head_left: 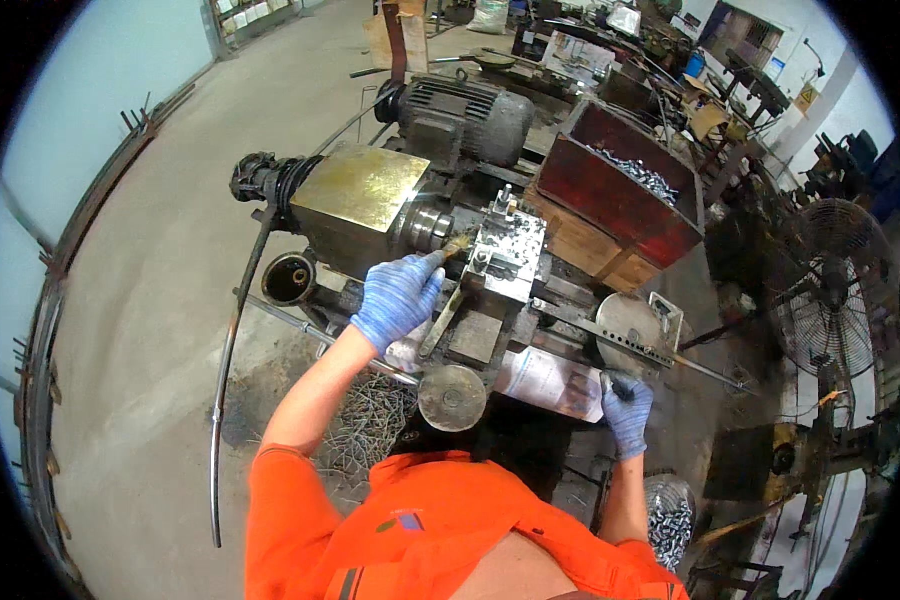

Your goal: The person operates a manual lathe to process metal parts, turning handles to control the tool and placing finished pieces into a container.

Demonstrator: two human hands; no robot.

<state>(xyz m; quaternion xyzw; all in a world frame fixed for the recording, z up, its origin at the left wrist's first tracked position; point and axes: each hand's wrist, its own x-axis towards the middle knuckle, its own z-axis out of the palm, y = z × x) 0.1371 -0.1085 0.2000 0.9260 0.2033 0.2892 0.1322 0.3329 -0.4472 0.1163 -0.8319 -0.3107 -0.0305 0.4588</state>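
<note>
My left hand (398, 300), in a blue knit glove, is closed round the handle of a small brush (457, 246) with tan bristles. The bristles reach the gap between the round metal spindle nose (430, 229) and the chip-covered tool slide (510, 245) of a lathe-like machine. Farther right, my right hand (627, 412), gloved too with dark stains, is curled at the right end of a stained sheet of paper (550, 382). What its fingers grip, if anything, is hidden.
A dark red bin (620, 185) with small metal parts stands beyond the slide. Behind the brass-topped headstock (360, 187) sits a motor (465, 120). Long bars (225, 400) jut out at the left. Metal shavings (365, 425) cover the floor; a fan (828, 290) stands right.
</note>
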